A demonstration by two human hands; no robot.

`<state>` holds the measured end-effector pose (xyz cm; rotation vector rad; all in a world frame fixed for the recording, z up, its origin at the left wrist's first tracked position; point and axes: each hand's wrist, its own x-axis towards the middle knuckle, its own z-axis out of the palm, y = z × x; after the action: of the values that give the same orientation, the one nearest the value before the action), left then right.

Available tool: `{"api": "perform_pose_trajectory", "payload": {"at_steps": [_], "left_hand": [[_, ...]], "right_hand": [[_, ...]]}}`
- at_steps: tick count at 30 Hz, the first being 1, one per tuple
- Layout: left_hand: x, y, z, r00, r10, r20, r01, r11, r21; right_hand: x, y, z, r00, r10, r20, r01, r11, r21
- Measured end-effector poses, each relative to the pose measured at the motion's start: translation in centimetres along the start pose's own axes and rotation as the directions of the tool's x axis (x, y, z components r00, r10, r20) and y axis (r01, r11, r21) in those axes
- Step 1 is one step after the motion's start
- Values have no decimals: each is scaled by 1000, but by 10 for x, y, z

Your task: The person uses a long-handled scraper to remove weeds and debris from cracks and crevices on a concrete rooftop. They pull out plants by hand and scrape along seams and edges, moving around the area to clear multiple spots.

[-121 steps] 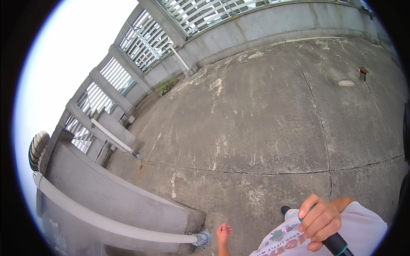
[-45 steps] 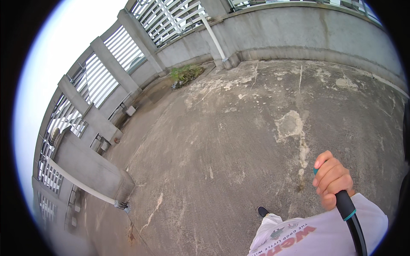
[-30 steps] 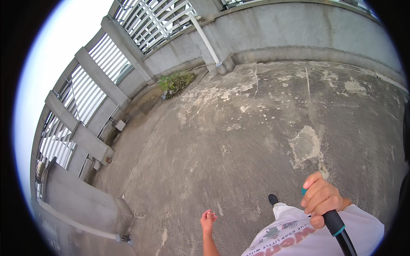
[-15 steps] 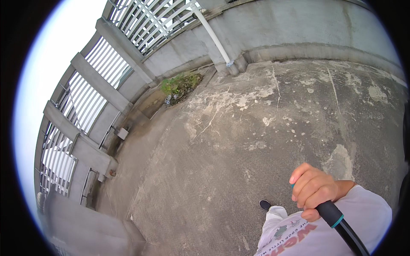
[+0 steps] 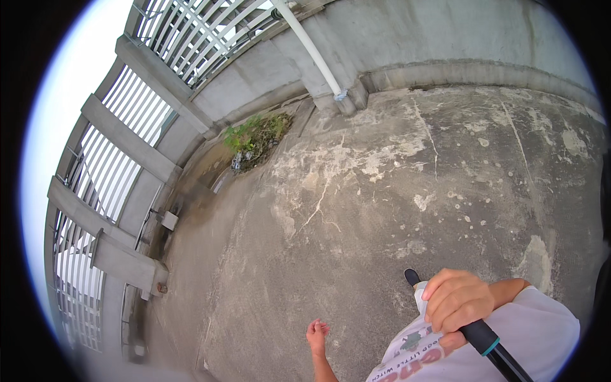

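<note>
The black handle (image 5: pixel 478 334) slants from its rounded tip down toward the lower right across the white shirt (image 5: pixel 541 337), the right hand (image 5: pixel 457 299) wrapped tightly round it, while the left hand (image 5: pixel 317 333) hangs loosely curled and empty, well left of the handle above the concrete floor (image 5: pixel 382 210).
</note>
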<state>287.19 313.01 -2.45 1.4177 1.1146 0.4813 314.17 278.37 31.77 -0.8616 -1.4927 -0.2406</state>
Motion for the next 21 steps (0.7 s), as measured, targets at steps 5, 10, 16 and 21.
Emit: {"api": "perform_pose_trajectory", "payload": {"at_steps": [5,10,16,21], "left_hand": [[134,4,26,976,-205,-77,200,978,-68],[151,-157,38,668,-741,73,745,663,-80],[317,-121,62,508,-861,-15,843,500,-198],[534,-39,40,582,-813,-15,808,580,-103]], "right_hand": [[48,178,-6,1000,5,23,-6,998,66],[103,349,40,992,50,113,-78,965,252],[142,568,100,949,315,28,-293,844,449],[167,732,134,481,856,190,-849,401,344]]}}
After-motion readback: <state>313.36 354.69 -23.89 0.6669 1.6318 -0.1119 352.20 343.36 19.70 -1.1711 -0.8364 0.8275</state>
